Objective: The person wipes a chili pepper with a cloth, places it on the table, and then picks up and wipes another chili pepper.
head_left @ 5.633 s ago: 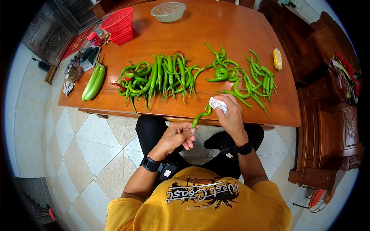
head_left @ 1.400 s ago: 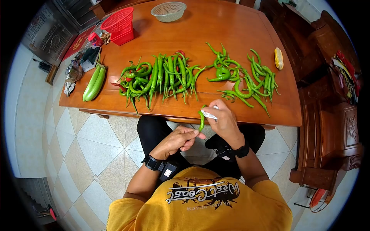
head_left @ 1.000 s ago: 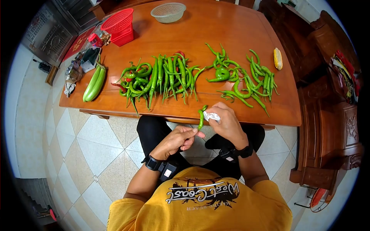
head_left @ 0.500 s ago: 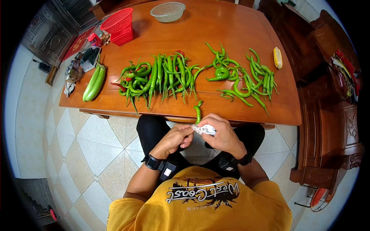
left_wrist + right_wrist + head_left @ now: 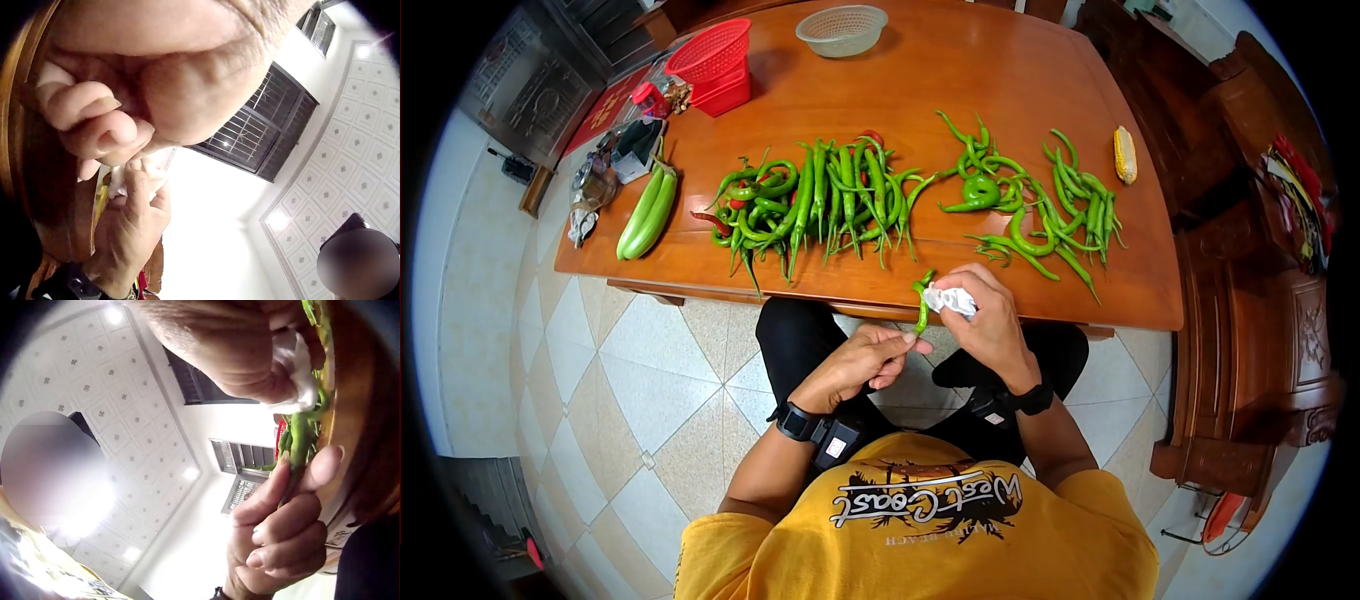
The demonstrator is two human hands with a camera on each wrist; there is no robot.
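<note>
My left hand [image 5: 862,362] pinches the lower end of a curled green chili pepper [image 5: 922,312] between thumb and forefinger, just off the table's front edge. In the right wrist view the same chili pepper [image 5: 301,440] stands upright from those fingertips. A crumpled white tissue [image 5: 952,298] is held in my right hand [image 5: 992,325], right against the pepper's upper part. In the left wrist view my curled left fingers [image 5: 100,128] fill the foreground and hide the pepper's held end; behind them shows my right hand [image 5: 131,228] with the tissue.
A large heap of green chili peppers [image 5: 815,200] with a few red ones lies ahead. Smaller groups of green peppers [image 5: 1040,235] lie to the right, near a corn cob [image 5: 1125,155]. At left are a long green eggplant [image 5: 647,212] and red baskets [image 5: 710,60]; a pale colander [image 5: 840,30] stands behind.
Half a second ago the tissue was down at the pepper's lower end by my left fingertips; now my right hand has moved up along it. My left hand keeps its pinch.
</note>
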